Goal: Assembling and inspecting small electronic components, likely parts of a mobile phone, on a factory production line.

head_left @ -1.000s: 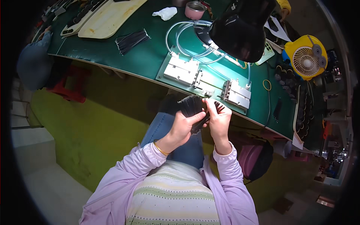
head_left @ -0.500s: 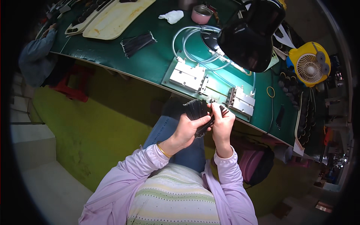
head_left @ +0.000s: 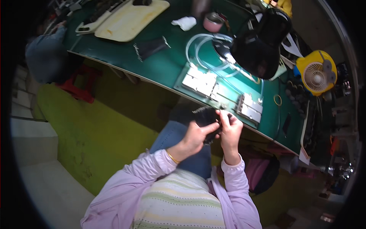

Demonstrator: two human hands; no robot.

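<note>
Holding one small black bundle of thin strips (head_left: pixel 206 116) in both hands, just below the worktop (head_left: pixel 164 65) edge, over the lap. Left hand (head_left: pixel 195 137) wrapped around its lower part; right hand (head_left: pixel 230 128) pinching its right end with fingertips, at 3 o'clock of the bundle. What the bundle is exactly: can't tell, too dark.

On the green worktop:
- 2 metal fixture blocks on one green base plate: one (head_left: pixel 200 83) at 12 o'clock of the hands, one (head_left: pixel 249 108) at 2 o'clock, just beside the right hand.
- 1 coil of clear tubing (head_left: pixel 204 44) above the blocks.
- 1 black lamp head (head_left: pixel 259 47) at 1 o'clock.
- 1 yellow fan (head_left: pixel 315 72) at 2 o'clock, far right.
- 1 flat stack of black strips (head_left: pixel 150 47) at 11 o'clock, well apart from the hands.
- 1 pale cutting board (head_left: pixel 131 19), 1 white rag (head_left: pixel 185 23), 1 pink tape roll (head_left: pixel 212 22) along the far side.
- 1 small yellow ring (head_left: pixel 277 100) right of the second block.

Another person's sleeve (head_left: pixel 44 53) at 10 o'clock, by a red stool (head_left: pixel 78 86).
</note>
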